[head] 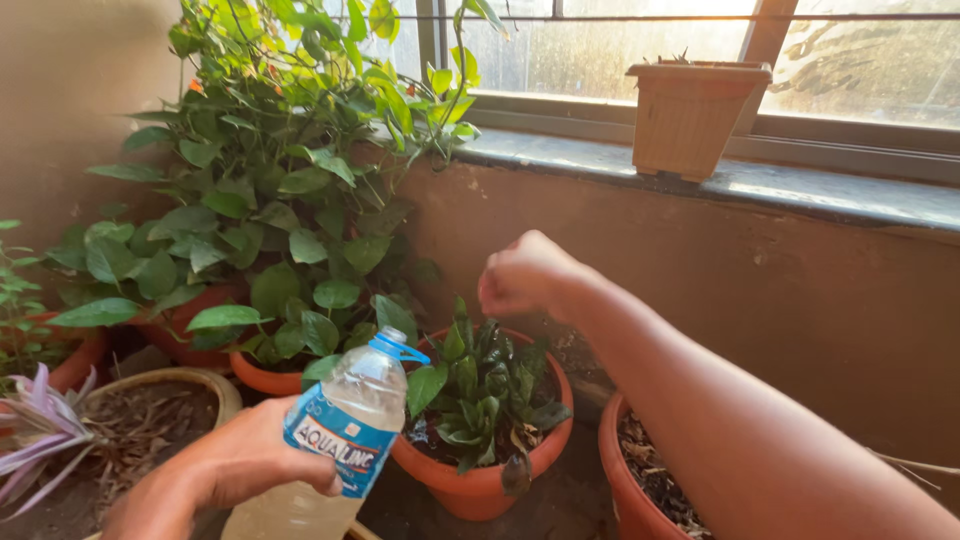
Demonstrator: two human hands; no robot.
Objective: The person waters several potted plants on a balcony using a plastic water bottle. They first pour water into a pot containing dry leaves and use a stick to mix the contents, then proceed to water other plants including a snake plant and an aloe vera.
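Square tan planter (694, 115) on stone windowsill (800, 190), before window (650, 45). Leafy vine (290, 170) in orange pot (262, 377), left. Purple-leaved plant (35, 425) lower left. Pot of dry soil (640, 480), lower right.

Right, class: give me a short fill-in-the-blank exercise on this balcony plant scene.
1. The left hand holds a clear plastic ____ with a blue label.
2. The right hand is closed in a ____ above the small potted plant.
3. An empty tan planter stands on the window ____.

Missing words: bottle; fist; sill
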